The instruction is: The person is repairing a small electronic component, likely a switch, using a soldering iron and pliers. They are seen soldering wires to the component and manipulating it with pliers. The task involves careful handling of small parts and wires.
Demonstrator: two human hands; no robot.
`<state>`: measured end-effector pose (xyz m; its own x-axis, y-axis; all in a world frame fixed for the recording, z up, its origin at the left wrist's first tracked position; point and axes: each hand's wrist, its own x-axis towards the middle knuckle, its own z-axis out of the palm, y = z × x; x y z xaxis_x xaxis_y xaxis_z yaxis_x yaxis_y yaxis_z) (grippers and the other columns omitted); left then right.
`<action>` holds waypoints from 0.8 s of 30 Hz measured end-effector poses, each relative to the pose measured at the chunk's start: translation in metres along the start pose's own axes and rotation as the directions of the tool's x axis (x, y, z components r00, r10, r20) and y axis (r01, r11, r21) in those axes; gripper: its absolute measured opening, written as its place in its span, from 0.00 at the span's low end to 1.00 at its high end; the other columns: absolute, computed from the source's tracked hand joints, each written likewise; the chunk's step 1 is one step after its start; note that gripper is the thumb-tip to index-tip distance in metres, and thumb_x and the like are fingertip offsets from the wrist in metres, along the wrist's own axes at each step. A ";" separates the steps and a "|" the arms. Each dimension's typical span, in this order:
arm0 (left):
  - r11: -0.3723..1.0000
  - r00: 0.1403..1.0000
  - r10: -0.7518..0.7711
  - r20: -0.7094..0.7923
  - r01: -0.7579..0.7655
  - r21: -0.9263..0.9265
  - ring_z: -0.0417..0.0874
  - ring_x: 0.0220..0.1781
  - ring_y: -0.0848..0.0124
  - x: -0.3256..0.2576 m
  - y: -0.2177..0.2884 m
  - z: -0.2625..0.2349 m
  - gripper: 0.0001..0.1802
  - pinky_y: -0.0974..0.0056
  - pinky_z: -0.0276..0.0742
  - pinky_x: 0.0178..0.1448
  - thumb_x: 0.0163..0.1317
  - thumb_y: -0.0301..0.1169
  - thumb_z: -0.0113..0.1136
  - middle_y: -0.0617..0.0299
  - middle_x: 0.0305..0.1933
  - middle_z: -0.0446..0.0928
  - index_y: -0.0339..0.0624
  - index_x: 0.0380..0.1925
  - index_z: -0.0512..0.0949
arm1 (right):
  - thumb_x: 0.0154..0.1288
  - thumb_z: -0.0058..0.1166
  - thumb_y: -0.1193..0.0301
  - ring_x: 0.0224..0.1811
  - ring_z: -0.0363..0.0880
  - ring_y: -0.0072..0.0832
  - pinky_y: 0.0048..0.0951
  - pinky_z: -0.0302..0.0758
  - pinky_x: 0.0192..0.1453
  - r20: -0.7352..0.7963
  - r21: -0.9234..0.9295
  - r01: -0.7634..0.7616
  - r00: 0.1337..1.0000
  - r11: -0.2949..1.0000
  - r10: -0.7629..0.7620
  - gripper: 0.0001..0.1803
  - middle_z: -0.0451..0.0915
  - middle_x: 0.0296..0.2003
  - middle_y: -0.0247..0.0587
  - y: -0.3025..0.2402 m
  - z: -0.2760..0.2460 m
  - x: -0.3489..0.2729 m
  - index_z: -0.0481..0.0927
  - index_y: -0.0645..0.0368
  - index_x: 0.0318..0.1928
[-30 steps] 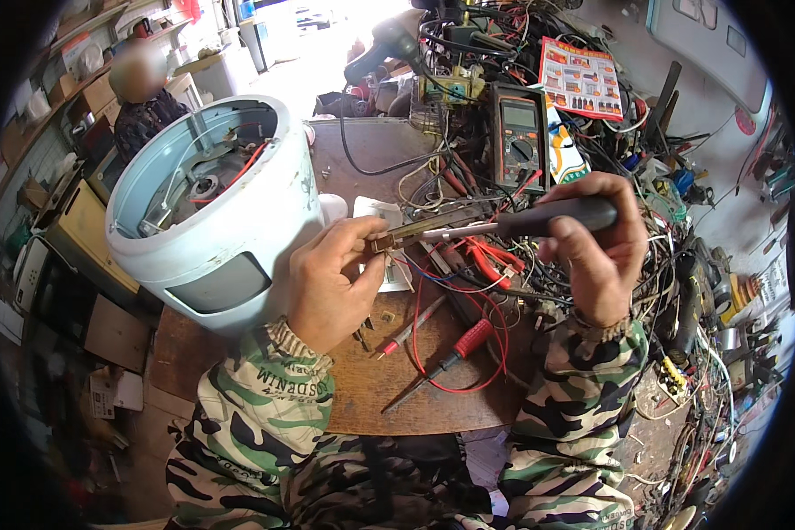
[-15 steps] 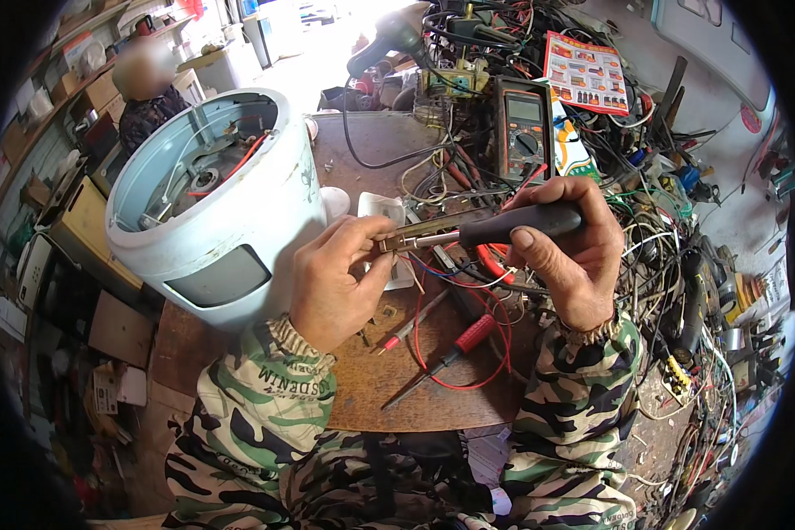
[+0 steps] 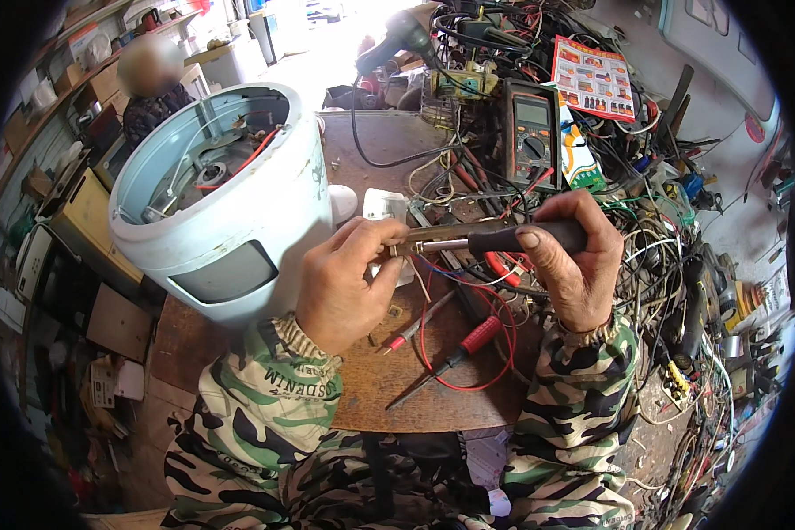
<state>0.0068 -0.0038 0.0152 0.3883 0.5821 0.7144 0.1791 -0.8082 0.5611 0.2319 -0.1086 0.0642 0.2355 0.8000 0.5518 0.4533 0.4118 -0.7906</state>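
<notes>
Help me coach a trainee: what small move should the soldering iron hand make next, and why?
Probably ease the soldering iron tip a touch left: the right hand holds its black handle, and the tip sits right at the small brass part pinched by the left hand.

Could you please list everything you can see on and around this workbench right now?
Appliance housing: one, pale blue-white, open side up with wiring inside, on the bench's left.
Soldering iron: one, black handle, gripped in the right hand.
Small metal part: one, brassy, pinched in the left fingers at the iron's tip.
Multimeter: one, dark, propped at the back.
Test probe: one, red grip, lying on the bench with a red lead.
Leaflet: one, red and orange, back right.
Tangled wires: many, mixed colours, right side.
Wooden bench: one, brown.
Another person: one, far left, behind the housing.
Left hand: camouflage sleeve.
Right hand: camouflage sleeve.
</notes>
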 end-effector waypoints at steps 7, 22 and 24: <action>0.995 1.000 0.005 0.009 -0.006 0.102 0.89 0.41 0.66 0.001 0.006 -0.006 0.17 0.66 0.86 0.44 0.51 0.13 0.66 0.56 0.39 0.83 0.36 0.42 0.79 | 0.61 0.70 0.65 0.32 0.76 0.17 0.20 0.71 0.35 0.039 0.011 -0.170 0.985 0.985 0.169 0.17 0.81 0.29 0.34 -0.011 -0.001 0.000 0.79 0.65 0.39; 0.987 0.997 0.080 -0.003 -0.079 0.137 0.84 0.36 0.54 0.001 0.005 -0.011 0.17 0.57 0.81 0.38 0.50 0.15 0.66 0.54 0.35 0.79 0.39 0.41 0.76 | 0.60 0.72 0.66 0.30 0.74 0.15 0.19 0.70 0.34 0.087 0.049 -0.229 0.971 0.972 0.225 0.18 0.80 0.27 0.28 -0.008 0.000 0.000 0.78 0.64 0.40; 0.976 0.991 0.131 0.012 -0.131 0.172 0.84 0.36 0.54 -0.001 0.003 -0.011 0.16 0.57 0.81 0.38 0.49 0.15 0.65 0.55 0.34 0.79 0.39 0.38 0.75 | 0.61 0.71 0.64 0.29 0.75 0.14 0.19 0.70 0.32 0.063 0.020 -0.221 0.974 0.975 0.220 0.17 0.79 0.25 0.29 -0.007 0.004 -0.002 0.79 0.64 0.38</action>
<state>-0.0033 -0.0058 0.0208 0.4194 0.4700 0.7766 0.2790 -0.8808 0.3824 0.2247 -0.1116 0.0679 0.2752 0.8967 0.3468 0.3722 0.2332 -0.8984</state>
